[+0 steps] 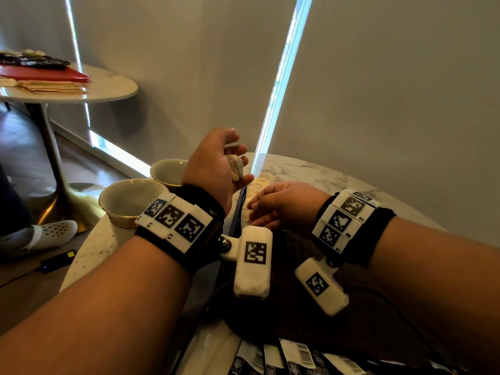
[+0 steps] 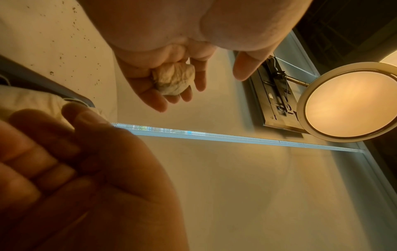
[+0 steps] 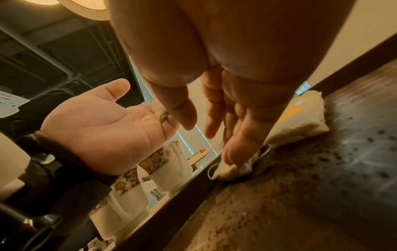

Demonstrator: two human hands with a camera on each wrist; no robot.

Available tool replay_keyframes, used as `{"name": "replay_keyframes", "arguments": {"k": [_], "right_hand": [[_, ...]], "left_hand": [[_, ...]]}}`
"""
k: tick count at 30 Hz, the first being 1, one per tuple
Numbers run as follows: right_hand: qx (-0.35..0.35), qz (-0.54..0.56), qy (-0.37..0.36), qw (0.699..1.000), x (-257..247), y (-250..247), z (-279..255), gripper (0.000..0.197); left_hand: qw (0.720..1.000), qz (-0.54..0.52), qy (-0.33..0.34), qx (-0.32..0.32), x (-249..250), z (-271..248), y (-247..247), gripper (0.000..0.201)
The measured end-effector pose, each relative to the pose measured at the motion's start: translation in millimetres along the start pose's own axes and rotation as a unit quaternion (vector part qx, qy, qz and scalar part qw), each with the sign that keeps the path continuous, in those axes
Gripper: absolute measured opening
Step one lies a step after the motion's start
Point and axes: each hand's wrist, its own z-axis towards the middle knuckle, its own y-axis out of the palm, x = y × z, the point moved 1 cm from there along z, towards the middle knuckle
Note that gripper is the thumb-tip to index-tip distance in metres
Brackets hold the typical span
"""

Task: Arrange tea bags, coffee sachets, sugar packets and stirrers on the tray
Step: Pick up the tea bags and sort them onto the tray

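Note:
My left hand point(image 1: 238, 155) is raised above the tray's left edge, fingers curled round a crumpled cream tea bag point(image 1: 234, 167); the left wrist view shows that tea bag point(image 2: 174, 79) lying against the fingers, thumb held apart. My right hand point(image 1: 257, 212) is lower, over the dark tray point(image 1: 297, 247). In the right wrist view its straight fingers point(image 3: 234, 149) touch a tea bag point(image 3: 233, 170) lying by the tray's rim, with a stack of tea bags point(image 3: 300, 122) further along. Black coffee sachets point(image 1: 284, 358) lie at the near edge.
Two gold-rimmed cups point(image 1: 130, 201) point(image 1: 167, 171) stand on the marble table point(image 1: 311, 169) left of the tray, close to my left wrist. A second round table point(image 1: 108, 87) at back left carries a red tray and packets. Window blinds rise just behind.

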Motion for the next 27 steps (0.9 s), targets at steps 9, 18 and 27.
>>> {"name": "replay_keyframes", "arguments": {"k": [9, 18, 27], "right_hand": [[0.015, 0.007, -0.006, 1.000, 1.5, -1.9, -0.4, 0.010], [0.132, 0.060, -0.178, 0.973, -3.3, -18.4, -4.4, 0.015], [0.102, -0.023, -0.212, 0.972, -11.9, -15.7, -9.0, 0.022]], "left_hand": [[1.000, -0.008, -0.004, 0.001, -1.1, -0.3, 0.2, 0.022], [0.997, -0.051, -0.044, -0.036, -1.2, -3.8, 3.1, 0.029], [0.990, -0.057, -0.098, -0.084, -3.6, -9.0, 4.6, 0.039]]}}
